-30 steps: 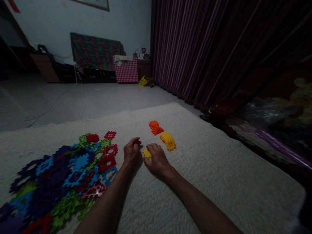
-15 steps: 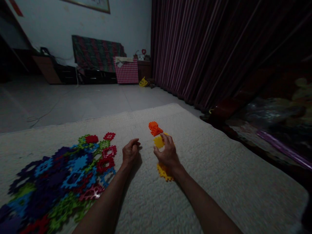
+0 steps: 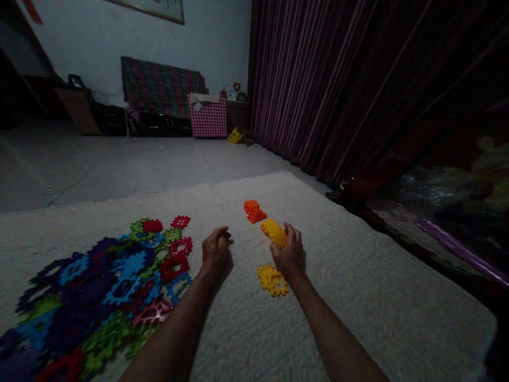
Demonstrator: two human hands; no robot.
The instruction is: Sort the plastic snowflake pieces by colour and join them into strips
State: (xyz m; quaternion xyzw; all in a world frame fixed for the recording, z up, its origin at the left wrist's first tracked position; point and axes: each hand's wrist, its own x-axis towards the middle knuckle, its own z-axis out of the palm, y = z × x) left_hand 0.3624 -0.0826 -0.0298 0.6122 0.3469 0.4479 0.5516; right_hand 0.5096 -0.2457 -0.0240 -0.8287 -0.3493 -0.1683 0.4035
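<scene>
My right hand [image 3: 289, 251] has its thumb and fingers around the near end of some yellow interlocking toy pieces [image 3: 274, 231] with toothed edges. Whether it grips one piece or a small stack is hidden by the fingers. Just beyond them lie orange toothed pieces [image 3: 254, 211], overlapping one another. Closer to me, below the right hand, more yellow pieces [image 3: 272, 280] rest flat on the mat. My left hand [image 3: 215, 247] is curled closed on the mat, with nothing visible in it. It sits between the yellow pieces and a large mixed-colour pile.
The pile of purple, blue, green and red toothed pieces [image 3: 107, 286] spreads over the left of the quilted mat [image 3: 382, 297]. Past its far edge is a tiled floor with a thin cable [image 3: 66, 188]. Dark curtains [image 3: 302, 85] hang at the right.
My right hand has shifted right and slightly towards me, with yellow pieces at its fingertips. The nearer yellow pieces are now uncovered. My left hand stays nearly where it was.
</scene>
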